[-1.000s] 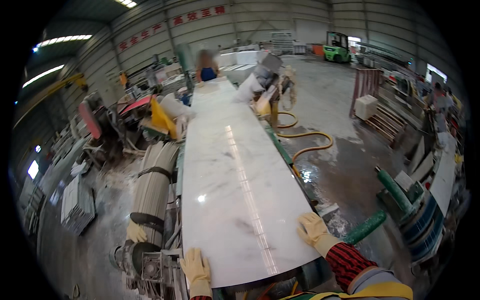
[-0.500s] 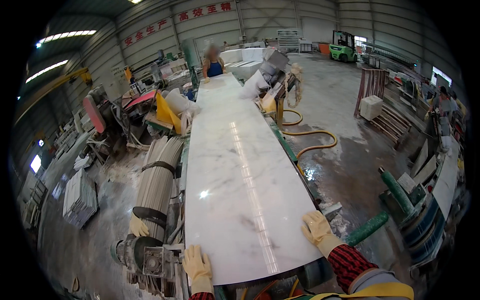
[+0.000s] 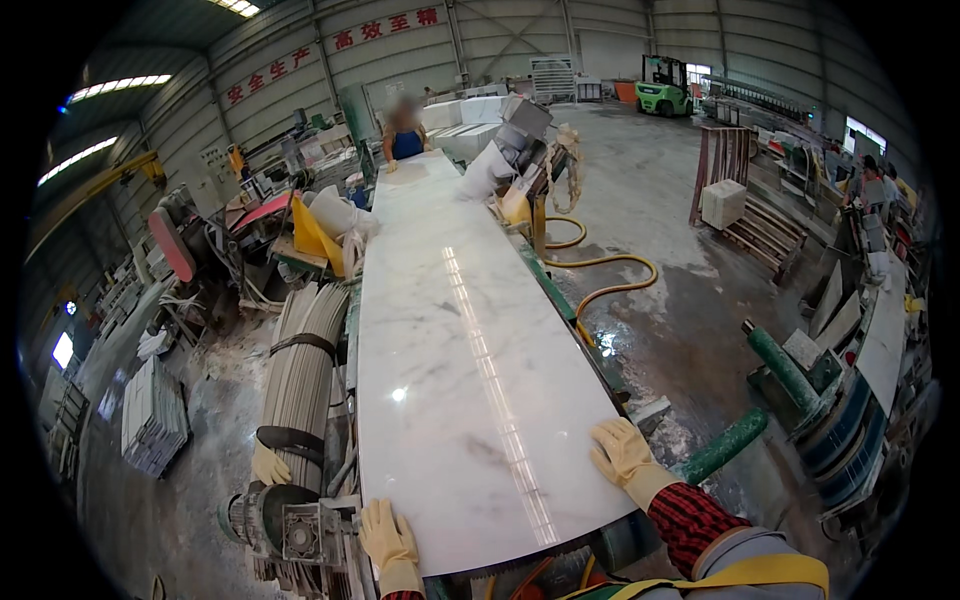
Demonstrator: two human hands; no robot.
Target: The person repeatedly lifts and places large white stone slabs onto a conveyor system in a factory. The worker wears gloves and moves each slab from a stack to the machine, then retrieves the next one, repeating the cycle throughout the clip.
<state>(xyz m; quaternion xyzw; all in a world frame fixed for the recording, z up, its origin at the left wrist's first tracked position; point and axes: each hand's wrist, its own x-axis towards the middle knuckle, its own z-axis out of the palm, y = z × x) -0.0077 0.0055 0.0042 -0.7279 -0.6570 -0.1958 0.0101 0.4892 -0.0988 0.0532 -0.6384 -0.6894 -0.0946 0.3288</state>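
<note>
A long, polished white stone slab (image 3: 450, 400) with grey veining stretches away from me, flat on a machine bed. My left hand (image 3: 390, 545), in a cream rubber glove, rests with outstretched fingers at the slab's near left corner. In a matching glove, my right hand (image 3: 622, 456) lies at the right edge near the front, fingers extended onto the slab. The parts of both hands beyond the edges are partly hidden. At the far end, another person (image 3: 405, 140) in blue stands with gloved hands at the slab.
Left of the slab are a motor (image 3: 255, 520), a strapped bundle of strips (image 3: 300, 370) and a loose glove (image 3: 269, 464). A green roller (image 3: 725, 445) juts out on the right. A yellow hose (image 3: 625, 287) curves over the wet floor; a green forklift (image 3: 664, 90) stands far back.
The whole view has shifted slightly, so the scene sits a little farther left. Both my hands keep their places at the slab's edges.
</note>
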